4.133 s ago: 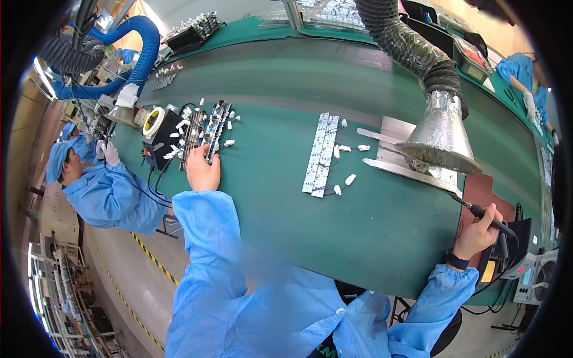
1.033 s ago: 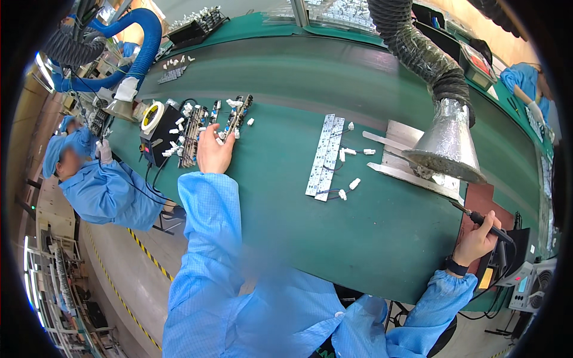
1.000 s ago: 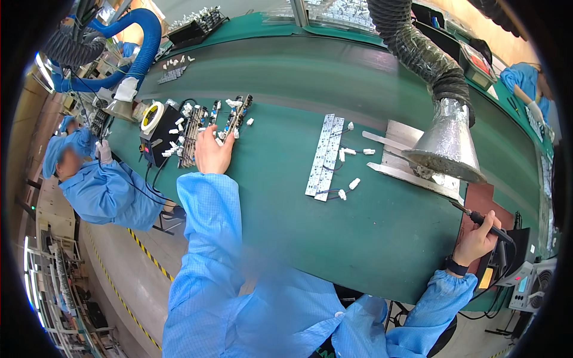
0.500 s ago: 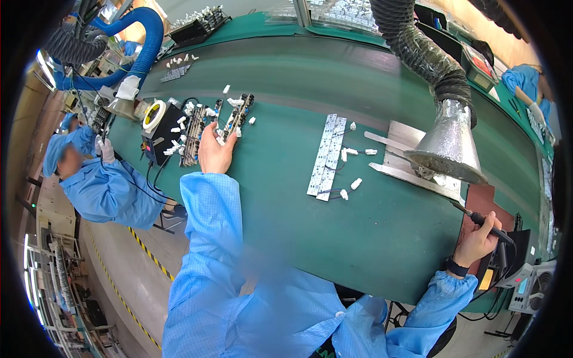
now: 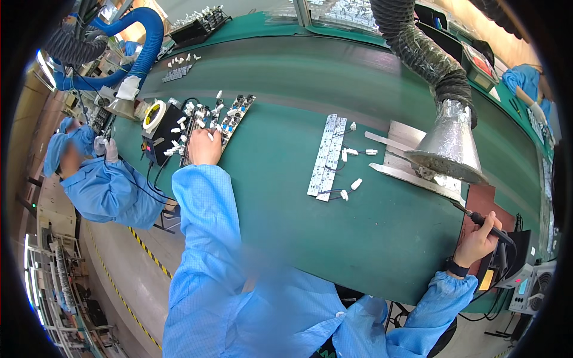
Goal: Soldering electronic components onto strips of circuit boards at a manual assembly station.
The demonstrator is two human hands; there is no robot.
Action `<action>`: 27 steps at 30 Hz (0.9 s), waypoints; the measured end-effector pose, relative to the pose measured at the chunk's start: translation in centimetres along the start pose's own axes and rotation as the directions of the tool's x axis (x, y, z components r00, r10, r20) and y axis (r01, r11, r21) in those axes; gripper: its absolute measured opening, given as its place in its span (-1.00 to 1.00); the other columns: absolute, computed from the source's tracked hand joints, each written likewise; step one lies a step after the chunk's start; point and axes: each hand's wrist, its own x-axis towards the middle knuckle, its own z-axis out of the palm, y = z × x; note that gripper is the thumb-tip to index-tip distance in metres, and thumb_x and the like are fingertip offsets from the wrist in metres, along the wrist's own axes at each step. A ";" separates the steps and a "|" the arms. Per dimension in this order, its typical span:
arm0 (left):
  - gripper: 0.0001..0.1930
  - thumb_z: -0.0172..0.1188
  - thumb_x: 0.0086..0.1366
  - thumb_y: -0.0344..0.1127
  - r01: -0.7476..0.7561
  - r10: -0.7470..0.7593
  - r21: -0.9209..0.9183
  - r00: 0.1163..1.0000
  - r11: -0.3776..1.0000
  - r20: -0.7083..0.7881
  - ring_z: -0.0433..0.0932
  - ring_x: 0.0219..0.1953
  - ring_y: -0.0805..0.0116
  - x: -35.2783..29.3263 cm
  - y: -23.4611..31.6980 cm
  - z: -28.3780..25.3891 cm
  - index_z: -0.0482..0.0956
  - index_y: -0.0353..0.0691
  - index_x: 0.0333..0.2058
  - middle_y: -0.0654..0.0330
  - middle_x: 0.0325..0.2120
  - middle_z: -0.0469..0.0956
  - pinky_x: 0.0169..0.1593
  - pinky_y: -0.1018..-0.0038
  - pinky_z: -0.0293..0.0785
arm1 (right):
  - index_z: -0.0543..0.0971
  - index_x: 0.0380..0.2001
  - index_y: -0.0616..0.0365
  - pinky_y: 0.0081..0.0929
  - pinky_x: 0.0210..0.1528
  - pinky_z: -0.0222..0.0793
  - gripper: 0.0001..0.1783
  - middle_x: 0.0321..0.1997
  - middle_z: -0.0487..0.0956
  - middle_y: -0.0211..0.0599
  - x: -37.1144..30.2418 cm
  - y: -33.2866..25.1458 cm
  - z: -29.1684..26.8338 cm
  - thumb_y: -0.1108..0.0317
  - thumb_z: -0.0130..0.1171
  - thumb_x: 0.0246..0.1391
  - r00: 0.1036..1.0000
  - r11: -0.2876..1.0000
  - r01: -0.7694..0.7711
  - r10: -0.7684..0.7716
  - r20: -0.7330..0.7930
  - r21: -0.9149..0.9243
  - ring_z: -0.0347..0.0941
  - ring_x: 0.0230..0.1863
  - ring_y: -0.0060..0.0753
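Iron (image 5: 479,219) is in your right hand (image 5: 474,241), with your fingers wrapped around its black handle. Its tip points up and to the left, near the lower end of the metal stand (image 5: 391,160). Your left hand (image 5: 205,147) is at the boards (image 5: 193,124) on the left part of the green bench (image 5: 358,244). Its fingers are bent and set narrowly together; whether they grip anything cannot be told (the knuckles cover the contact point).

White connectors and wires crowd the boards. One long board (image 5: 241,113) slants to the right of your left hand, its lower end close to your fingers. To the left, note the black box (image 5: 160,142) with the yellow-and-white ring (image 5: 154,116) on it.

Two white strips (image 5: 325,158) lie side by side at mid-bench, between your hands, with loose-ended leads and connectors (image 5: 352,152) to their right. The metal cone (image 5: 447,146) of the extraction duct (image 5: 439,71) hangs over the stand. The reddish mat (image 5: 482,197) lies beyond your right hand. At far left, a co-worker (image 5: 113,191) in blue wears white gloves (image 5: 110,150).
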 end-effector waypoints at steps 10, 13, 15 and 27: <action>-0.73 0.17 0.16 -0.15 0.064 -0.063 -0.151 0.998 0.986 0.013 0.58 -0.21 -0.06 -0.2 0.3 -0.2 0.65 -0.24 -0.33 -0.06 -0.27 0.60 -0.08 0.12 0.44 | 0.45 -0.44 0.18 -0.68 -0.41 0.32 -0.77 -0.48 0.42 -0.48 0.1 0.4 -0.7 0.29 0.09 0.27 0.998 0.999 -0.039 0.040 0.045 -0.019 0.36 -0.46 -0.66; -0.75 0.16 0.17 -0.17 0.075 -0.067 -0.214 0.997 0.974 0.046 0.57 -0.20 -0.05 -0.5 1.4 -0.7 0.64 -0.24 -0.37 -0.04 -0.28 0.59 -0.08 0.14 0.44 | 0.45 -0.44 0.17 -0.69 -0.43 0.29 -0.77 -0.50 0.43 -0.49 0.1 0.3 -0.7 0.28 0.10 0.27 0.998 0.999 -0.049 0.049 0.048 -0.014 0.36 -0.47 -0.67; -0.76 0.15 0.18 -0.17 0.051 -0.048 -0.184 0.999 0.982 0.022 0.56 -0.18 -0.03 -0.4 1.0 -0.3 0.63 -0.23 -0.34 -0.02 -0.26 0.59 -0.07 0.14 0.44 | 0.46 -0.47 0.15 -0.73 -0.51 0.18 -0.76 -0.52 0.43 -0.53 -0.1 0.0 -0.2 0.28 0.10 0.27 0.999 0.999 -0.037 0.037 0.026 0.000 0.29 -0.53 -0.73; -0.79 0.16 0.18 -0.27 -0.015 0.016 -0.204 1.000 0.979 0.002 0.53 -0.14 0.07 -0.6 0.0 0.9 0.57 -0.23 -0.25 0.06 -0.19 0.50 -0.08 0.20 0.43 | 0.46 -0.47 0.14 -0.74 -0.52 0.17 -0.75 -0.53 0.42 -0.54 0.0 -0.2 -0.2 0.27 0.10 0.27 0.999 0.999 -0.032 0.032 0.030 -0.009 0.28 -0.53 -0.75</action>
